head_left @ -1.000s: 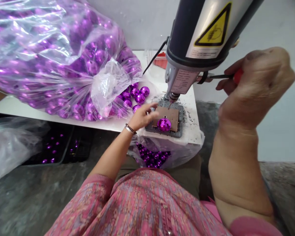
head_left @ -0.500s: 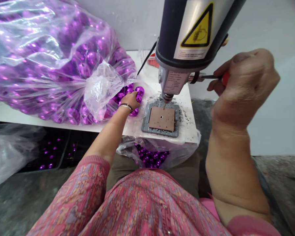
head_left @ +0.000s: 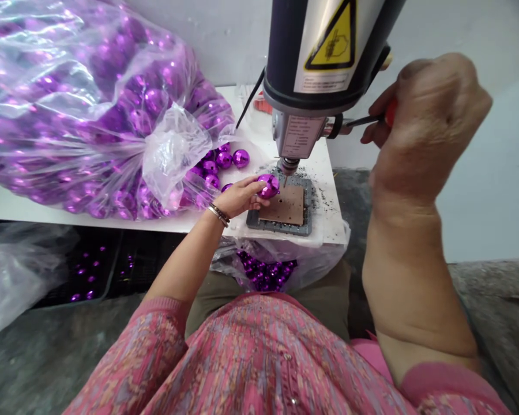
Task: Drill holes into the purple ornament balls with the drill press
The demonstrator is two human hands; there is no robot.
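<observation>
Between the fingers of my left hand [head_left: 241, 197] is a shiny purple faceted bauble [head_left: 268, 186], held over the left edge of a brown square board [head_left: 290, 208] with a small hole. The board lies on the grey base plate [head_left: 308, 202] of a drill press [head_left: 300, 127]. Its thin drill bit [head_left: 285, 181] points down just right of the bauble, apart from it. Raised at the right, my right hand [head_left: 432, 115] is closed around the red-knobbed feed lever [head_left: 389, 113]; the palm side is hidden.
A large clear bag of purple baubles [head_left: 90, 115] fills the table's left side, with several loose baubles [head_left: 224, 158] at its mouth. Dark shavings litter the white table [head_left: 332, 216]. Another plastic bag of baubles [head_left: 266, 271] hangs at the front edge. Dark crates [head_left: 125, 245] stand below.
My left hand has picked a bauble from the loose pile and carried it right, to the board near the bit. My right hand stays on the lever.
</observation>
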